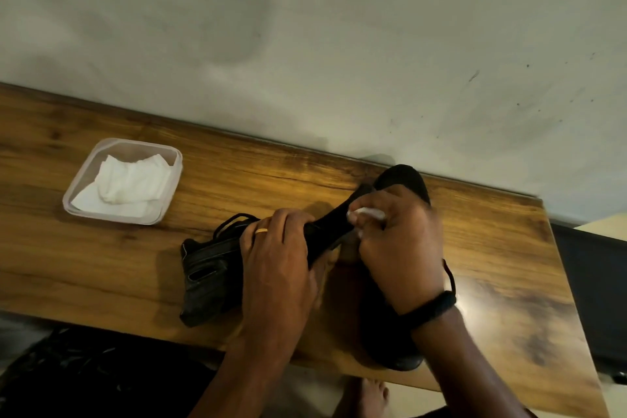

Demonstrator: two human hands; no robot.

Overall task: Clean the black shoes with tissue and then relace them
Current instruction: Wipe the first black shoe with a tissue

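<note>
Left hand (281, 258) gripping black shoe (403, 180) mid-length, right hand (400, 248) pinching tissue (368, 213) against it

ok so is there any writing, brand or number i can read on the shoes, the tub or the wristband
None readable. The black shoes, the plastic tub of tissue, the wristband and the ring show no legible word, logo or number; any fine marking on the shoes is too dark and blurred to tell.

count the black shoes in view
2. One shoe lies left of the left hand, the other shoe under the right forearm at the front edge. The black piece held may be an insole.
</note>
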